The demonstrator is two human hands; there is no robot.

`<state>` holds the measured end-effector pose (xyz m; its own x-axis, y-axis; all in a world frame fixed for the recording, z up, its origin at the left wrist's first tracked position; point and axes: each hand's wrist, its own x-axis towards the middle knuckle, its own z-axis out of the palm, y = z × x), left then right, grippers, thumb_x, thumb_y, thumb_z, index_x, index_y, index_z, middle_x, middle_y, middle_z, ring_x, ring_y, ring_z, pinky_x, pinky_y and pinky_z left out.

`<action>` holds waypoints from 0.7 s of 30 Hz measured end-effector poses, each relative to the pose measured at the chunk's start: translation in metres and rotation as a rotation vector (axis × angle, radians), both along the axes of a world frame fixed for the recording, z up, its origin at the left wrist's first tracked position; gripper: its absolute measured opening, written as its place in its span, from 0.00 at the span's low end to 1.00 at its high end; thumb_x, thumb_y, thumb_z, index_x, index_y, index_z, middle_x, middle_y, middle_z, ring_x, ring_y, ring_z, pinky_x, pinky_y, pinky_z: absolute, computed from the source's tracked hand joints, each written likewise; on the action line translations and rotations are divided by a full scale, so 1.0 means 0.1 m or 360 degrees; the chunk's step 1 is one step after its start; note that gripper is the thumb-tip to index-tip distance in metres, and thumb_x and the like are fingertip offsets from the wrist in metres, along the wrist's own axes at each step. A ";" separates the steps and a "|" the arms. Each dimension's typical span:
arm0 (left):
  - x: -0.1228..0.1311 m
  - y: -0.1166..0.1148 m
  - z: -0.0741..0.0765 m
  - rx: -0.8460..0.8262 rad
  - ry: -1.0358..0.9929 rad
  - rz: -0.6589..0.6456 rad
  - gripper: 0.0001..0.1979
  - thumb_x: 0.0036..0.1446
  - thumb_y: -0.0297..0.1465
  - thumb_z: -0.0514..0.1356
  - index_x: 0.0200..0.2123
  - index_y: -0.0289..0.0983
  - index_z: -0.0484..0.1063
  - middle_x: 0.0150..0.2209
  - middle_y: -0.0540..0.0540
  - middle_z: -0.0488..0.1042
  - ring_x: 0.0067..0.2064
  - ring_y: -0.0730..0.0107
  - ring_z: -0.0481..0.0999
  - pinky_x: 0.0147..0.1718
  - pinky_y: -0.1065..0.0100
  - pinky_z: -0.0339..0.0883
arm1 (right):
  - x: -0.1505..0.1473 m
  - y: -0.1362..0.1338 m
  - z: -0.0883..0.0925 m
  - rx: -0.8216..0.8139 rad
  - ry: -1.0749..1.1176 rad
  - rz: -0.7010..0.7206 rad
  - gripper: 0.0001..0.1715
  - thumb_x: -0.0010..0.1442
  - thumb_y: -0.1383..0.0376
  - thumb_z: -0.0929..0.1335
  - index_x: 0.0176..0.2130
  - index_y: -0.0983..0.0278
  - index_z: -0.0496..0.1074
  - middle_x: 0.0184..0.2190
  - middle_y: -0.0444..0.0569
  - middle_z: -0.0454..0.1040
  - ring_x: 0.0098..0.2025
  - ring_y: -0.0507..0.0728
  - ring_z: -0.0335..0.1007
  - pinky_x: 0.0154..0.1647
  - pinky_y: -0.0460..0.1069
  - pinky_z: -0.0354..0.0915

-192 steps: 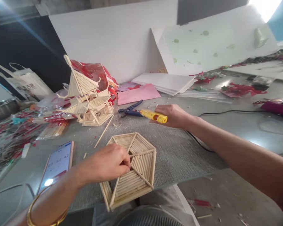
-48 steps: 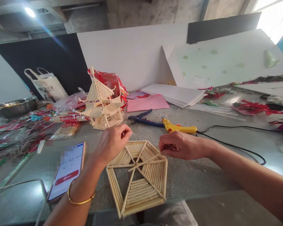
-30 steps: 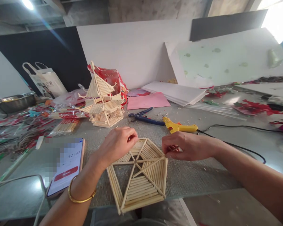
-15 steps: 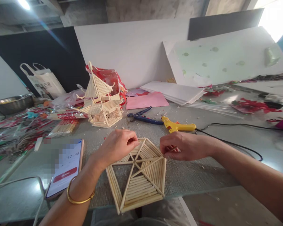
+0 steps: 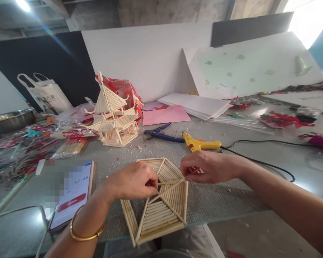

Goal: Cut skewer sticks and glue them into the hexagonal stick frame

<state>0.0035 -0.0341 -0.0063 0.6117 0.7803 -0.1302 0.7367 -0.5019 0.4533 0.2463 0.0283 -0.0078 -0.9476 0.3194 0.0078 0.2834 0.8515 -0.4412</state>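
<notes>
A hexagonal panel of pale wooden sticks (image 5: 164,211) lies flat near the table's front edge. Most of its wedges are filled with sticks in rows; the one at the lower left is largely bare. One loose-looking wooden stick (image 5: 168,189) slants across the panel from its right corner toward the lower middle. My right hand (image 5: 204,166) pinches the upper right end of this stick. Over the panel's centre, my left hand (image 5: 138,181) is closed, thumb and fingertips at the stick's lower part. It hides the panel's middle and left side.
Beyond the panel stand a stick-built pagoda (image 5: 114,125), blue pliers (image 5: 164,135) and a yellow glue gun (image 5: 201,143) with a black cord. A phone (image 5: 72,197) lies left. Pink paper (image 5: 165,115) and white boards (image 5: 195,104) are at the back.
My left hand has moved down toward me, from the panel's far part to its centre by the slanting stick. My right hand keeps its pinch at the right corner.
</notes>
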 end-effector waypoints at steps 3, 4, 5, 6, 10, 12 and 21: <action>0.03 -0.02 0.00 -0.0006 0.0068 0.0020 0.10 0.46 0.29 0.55 0.26 0.37 0.77 0.22 0.48 0.75 0.22 0.74 0.66 0.21 0.71 0.52 | 0.00 0.00 0.00 0.0006 -0.0007 0.0005 0.05 0.57 0.69 0.62 0.32 0.66 0.67 0.27 0.43 0.67 0.27 0.46 0.61 0.28 0.42 0.58; 0.04 -0.03 0.00 -0.0003 0.0100 0.0028 0.10 0.46 0.29 0.55 0.27 0.37 0.77 0.22 0.48 0.75 0.22 0.74 0.67 0.21 0.71 0.52 | 0.00 0.00 0.00 0.0009 -0.0007 0.0010 0.05 0.57 0.69 0.62 0.32 0.66 0.67 0.27 0.43 0.67 0.27 0.46 0.61 0.28 0.42 0.58; 0.05 -0.04 0.01 -0.0001 0.0128 0.0032 0.10 0.46 0.29 0.54 0.27 0.37 0.77 0.22 0.47 0.75 0.22 0.74 0.67 0.21 0.71 0.52 | 0.00 0.00 0.00 0.0011 -0.0007 0.0012 0.05 0.57 0.69 0.62 0.32 0.66 0.67 0.27 0.43 0.67 0.27 0.46 0.61 0.28 0.42 0.58; 0.06 -0.05 0.01 0.0003 0.0149 0.0032 0.11 0.46 0.28 0.54 0.26 0.37 0.77 0.22 0.47 0.75 0.22 0.74 0.67 0.21 0.71 0.52 | 0.01 0.00 0.00 0.0015 -0.0008 0.0015 0.05 0.57 0.69 0.62 0.32 0.66 0.67 0.27 0.43 0.67 0.27 0.46 0.61 0.28 0.42 0.58; 0.09 -0.07 0.01 0.0036 0.0166 0.0015 0.10 0.45 0.28 0.54 0.25 0.37 0.76 0.21 0.48 0.74 0.22 0.75 0.66 0.22 0.71 0.51 | 0.01 0.00 -0.02 0.0033 -0.0017 0.0018 0.04 0.57 0.69 0.62 0.32 0.65 0.67 0.26 0.42 0.66 0.27 0.46 0.60 0.28 0.42 0.57; 0.10 -0.08 0.00 0.0066 0.0173 0.0023 0.10 0.44 0.27 0.53 0.25 0.38 0.75 0.21 0.49 0.73 0.21 0.76 0.65 0.22 0.71 0.51 | 0.01 0.01 -0.02 0.0042 -0.0013 0.0018 0.04 0.57 0.69 0.62 0.32 0.65 0.66 0.26 0.42 0.66 0.27 0.46 0.60 0.28 0.42 0.57; 0.13 -0.10 -0.03 0.0112 0.0242 0.0052 0.10 0.43 0.26 0.52 0.24 0.38 0.74 0.22 0.47 0.74 0.22 0.74 0.65 0.22 0.69 0.51 | 0.02 0.00 -0.04 0.0078 0.0024 0.0036 0.04 0.57 0.69 0.62 0.32 0.65 0.66 0.25 0.41 0.66 0.26 0.46 0.60 0.27 0.41 0.56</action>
